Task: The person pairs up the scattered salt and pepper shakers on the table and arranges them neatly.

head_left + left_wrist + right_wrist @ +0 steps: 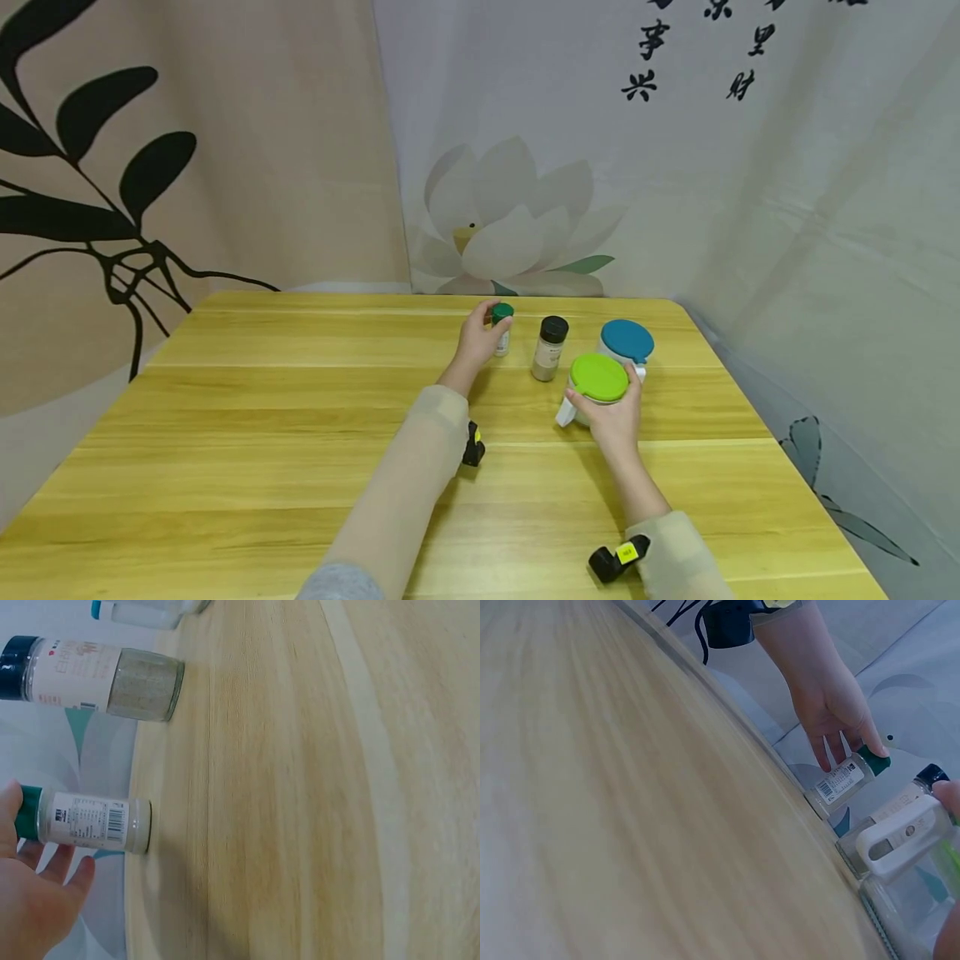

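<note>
My left hand (472,343) pinches the green cap of a small clear spice bottle (90,820) between thumb and fingers. The bottle stands upright, its base at the tabletop, and its white label carries a barcode. With thumb and fingers spread around its top, my right hand (617,418) grips a clear seasoning jar with a bright green lid (598,377). That jar's white handle (904,838) points toward the left. Between the two hands, a larger spice bottle with a black cap (551,350) stands upright, partly filled with a greyish powder.
Right behind the green-lidded jar stands a similar jar with a blue lid (627,340), partly hidden by it. Everything stands on a wooden table (262,433), toward its far right. A printed curtain (517,100) hangs beyond the back edge.
</note>
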The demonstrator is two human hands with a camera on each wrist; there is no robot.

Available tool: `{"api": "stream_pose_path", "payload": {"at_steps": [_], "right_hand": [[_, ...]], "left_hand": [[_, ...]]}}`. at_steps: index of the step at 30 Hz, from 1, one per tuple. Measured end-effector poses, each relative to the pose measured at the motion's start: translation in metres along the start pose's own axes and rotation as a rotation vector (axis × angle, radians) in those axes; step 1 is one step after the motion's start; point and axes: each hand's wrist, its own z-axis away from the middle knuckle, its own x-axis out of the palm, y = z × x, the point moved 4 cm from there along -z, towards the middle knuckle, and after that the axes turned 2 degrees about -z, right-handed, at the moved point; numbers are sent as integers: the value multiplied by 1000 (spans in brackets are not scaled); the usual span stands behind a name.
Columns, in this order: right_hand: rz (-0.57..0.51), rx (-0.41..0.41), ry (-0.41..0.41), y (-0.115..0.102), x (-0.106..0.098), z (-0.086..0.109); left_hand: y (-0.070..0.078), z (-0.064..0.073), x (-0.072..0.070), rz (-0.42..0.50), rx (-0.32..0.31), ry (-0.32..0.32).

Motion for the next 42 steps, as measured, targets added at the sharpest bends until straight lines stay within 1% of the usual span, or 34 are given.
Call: {"api": "stream_pose_path", "payload": {"at_steps": [6, 11, 17, 21, 29, 36, 42], "right_hand": [[-6, -3, 14, 0, 1, -1], [-16, -5, 26, 1, 2, -2], [-37, -5, 28, 2, 3, -2], [-41, -1, 30, 1, 3, -2], [-52, -4, 30, 0, 1, 0], [-46, -23, 33, 0, 1, 0], [-57, -32, 18, -1, 0, 1]], "left_hand": [[0, 0, -1, 13, 5, 2], [1, 2, -2, 25, 21, -12], [0, 4, -4, 16, 40, -26], [1, 5, -6, 17, 38, -31], [6, 7, -9, 14, 46, -42], [12, 10, -11, 19, 48, -47], [18, 14, -13, 19, 67, -61]]}}
